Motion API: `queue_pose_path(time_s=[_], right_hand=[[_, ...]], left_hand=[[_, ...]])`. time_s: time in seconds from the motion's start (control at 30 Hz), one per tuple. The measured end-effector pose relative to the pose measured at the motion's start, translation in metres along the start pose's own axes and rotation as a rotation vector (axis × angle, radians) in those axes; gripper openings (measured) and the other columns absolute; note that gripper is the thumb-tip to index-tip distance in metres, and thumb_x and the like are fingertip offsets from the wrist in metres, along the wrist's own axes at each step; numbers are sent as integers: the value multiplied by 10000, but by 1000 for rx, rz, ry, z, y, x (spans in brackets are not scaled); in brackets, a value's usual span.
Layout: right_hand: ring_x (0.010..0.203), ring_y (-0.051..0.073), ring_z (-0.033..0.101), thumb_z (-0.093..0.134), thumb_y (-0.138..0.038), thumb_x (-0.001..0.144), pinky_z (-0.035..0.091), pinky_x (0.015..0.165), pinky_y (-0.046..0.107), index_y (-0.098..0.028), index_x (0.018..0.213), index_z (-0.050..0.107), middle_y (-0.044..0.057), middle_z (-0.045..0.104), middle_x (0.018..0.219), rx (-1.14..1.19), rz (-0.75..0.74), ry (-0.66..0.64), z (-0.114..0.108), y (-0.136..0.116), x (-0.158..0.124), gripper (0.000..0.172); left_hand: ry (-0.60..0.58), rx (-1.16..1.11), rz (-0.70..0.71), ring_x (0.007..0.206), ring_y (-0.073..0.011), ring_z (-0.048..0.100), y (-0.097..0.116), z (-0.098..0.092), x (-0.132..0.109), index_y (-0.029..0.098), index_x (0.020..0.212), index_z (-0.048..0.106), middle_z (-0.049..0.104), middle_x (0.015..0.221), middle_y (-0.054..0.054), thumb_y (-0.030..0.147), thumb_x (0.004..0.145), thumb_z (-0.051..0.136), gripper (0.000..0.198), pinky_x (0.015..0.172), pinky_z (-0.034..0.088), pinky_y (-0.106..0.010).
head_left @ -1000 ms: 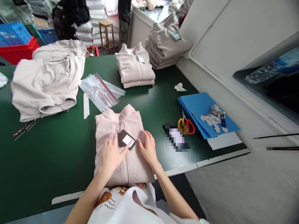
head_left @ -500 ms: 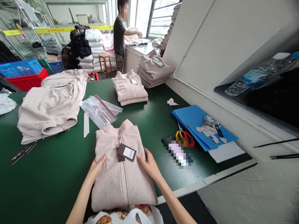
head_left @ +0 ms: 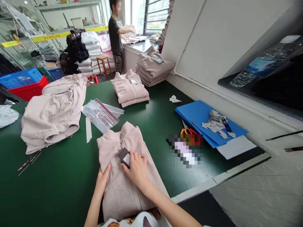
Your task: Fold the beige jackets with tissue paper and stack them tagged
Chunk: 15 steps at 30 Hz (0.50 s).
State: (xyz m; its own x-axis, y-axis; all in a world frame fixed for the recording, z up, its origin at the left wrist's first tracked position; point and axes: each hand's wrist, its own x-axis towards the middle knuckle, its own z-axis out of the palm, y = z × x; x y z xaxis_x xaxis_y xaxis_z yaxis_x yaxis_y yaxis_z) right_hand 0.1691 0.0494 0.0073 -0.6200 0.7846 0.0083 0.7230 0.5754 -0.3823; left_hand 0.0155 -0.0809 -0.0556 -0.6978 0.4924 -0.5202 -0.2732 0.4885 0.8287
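In the lower centre of the frame, the folded pale pink zip-front fleece jacket (head_left: 115,189) lies on the green table (head_left: 59,176). The right hand (head_left: 136,168) has moved off the jacket's right edge and now lies flat over the dark card hang tag (head_left: 124,156), fingers spread, gripping nothing. The left hand (head_left: 103,180) stays open against the jacket's left edge, thumb on top.
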Motion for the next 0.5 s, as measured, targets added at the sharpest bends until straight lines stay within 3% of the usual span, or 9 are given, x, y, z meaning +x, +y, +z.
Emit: queue_pose_path(time_s=[0.2, 0.3, 0.4, 0.5], right_hand=[[927, 324, 661, 724, -597, 784, 511, 840, 459, -119, 1303, 616, 181, 679, 1111, -77, -48, -100, -7, 4, -6, 714], [1090, 326, 635, 657, -577, 837, 511, 909, 443, -159, 1352, 582, 160, 656, 1226, 40, -88, -30, -3, 31, -16, 667], [1279, 338, 531, 540, -546, 873, 468, 1006, 470, -182, 1380, 551, 146, 556, 1402, 200, 114, 127, 8, 76, -29, 624], [1185, 346, 601, 518, -627, 804, 498, 959, 442, -153, 1283, 613, 166, 627, 1291, 468, 441, 43, 19, 115, -36, 680]], left_hand=[[-19, 113, -41, 1351, -265, 501, 1, -2, 1, 257, 1339, 510, 554, 1444, -73, 590, 829, 567, 612, 1140, 429, -332], [-22, 194, -38, 1385, -223, 457, -6, -7, -3, 332, 1342, 494, 530, 1472, -19, 656, 816, 488, 617, 1140, 426, -307], [4, 257, -22, 1411, -228, 405, -16, -12, -5, 339, 1336, 507, 499, 1496, -45, 667, 785, 452, 644, 1162, 393, -341], [27, 267, 10, 1423, -258, 377, -22, -12, -1, 287, 1308, 540, 462, 1518, -93, 674, 739, 477, 692, 1170, 383, -379]])
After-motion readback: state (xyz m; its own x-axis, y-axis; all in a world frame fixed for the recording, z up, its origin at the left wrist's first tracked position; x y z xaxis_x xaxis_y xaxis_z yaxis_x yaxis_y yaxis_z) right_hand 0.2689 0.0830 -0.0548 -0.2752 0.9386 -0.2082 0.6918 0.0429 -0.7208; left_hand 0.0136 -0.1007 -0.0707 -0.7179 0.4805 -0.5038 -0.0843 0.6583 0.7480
